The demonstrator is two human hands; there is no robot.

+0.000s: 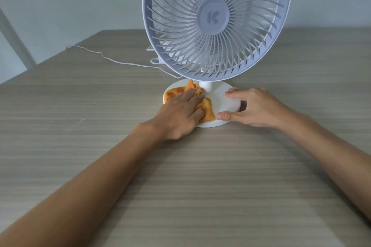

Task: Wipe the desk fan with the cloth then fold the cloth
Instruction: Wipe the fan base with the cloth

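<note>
Presently, my left hand [181, 112] lay flat, fingers pressing the crumpled orange cloth [206, 109] onto the left half of the desk fan's [215, 20] round white base [224, 102]. My right hand [255, 107] pinched the base's right rim between thumb and fingers, on the wooden table [80, 116].

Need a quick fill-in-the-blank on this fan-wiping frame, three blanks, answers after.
1. The left hand presses the ____ cloth onto the fan's base.
2. The right hand steadies the ____ of the fan.
3. The hub of the grille shows the letter ____.

Answers: orange; base; K
</note>
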